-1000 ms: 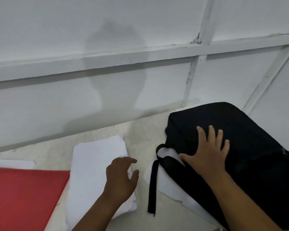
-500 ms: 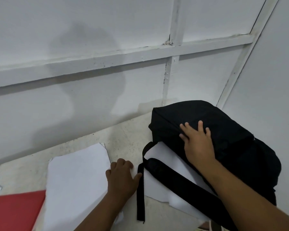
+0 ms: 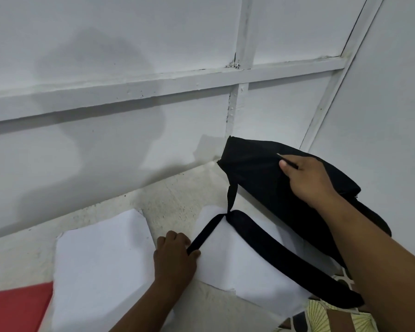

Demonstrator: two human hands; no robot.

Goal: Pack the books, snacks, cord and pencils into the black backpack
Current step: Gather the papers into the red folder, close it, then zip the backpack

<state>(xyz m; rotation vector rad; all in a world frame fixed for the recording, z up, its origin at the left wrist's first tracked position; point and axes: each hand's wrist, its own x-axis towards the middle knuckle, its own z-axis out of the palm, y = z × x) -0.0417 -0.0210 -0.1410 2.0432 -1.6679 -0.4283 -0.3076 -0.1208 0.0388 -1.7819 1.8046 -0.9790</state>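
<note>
Head view: right hand [image 3: 309, 180] grips black backpack [image 3: 256, 168]; left hand [image 3: 175, 257] clutches its strap [image 3: 206, 233].

Pale, speckled tabletop [image 3: 177, 202] running up to a white panelled wall. Lying flat on it: one white paper sheet [image 3: 101, 264] left of centre, a second white sheet [image 3: 244, 271] just to its right with a bare strip of surface between them, and a red sheet [image 3: 15, 307] at the near left corner, its right edge tucked under the first white sheet. A padded black strap [image 3: 285, 255] lies across the second sheet; the black backpack [image 3: 261, 178] it belongs to is tilted up at the right end, whether touching the surface, cannot tell.
</note>
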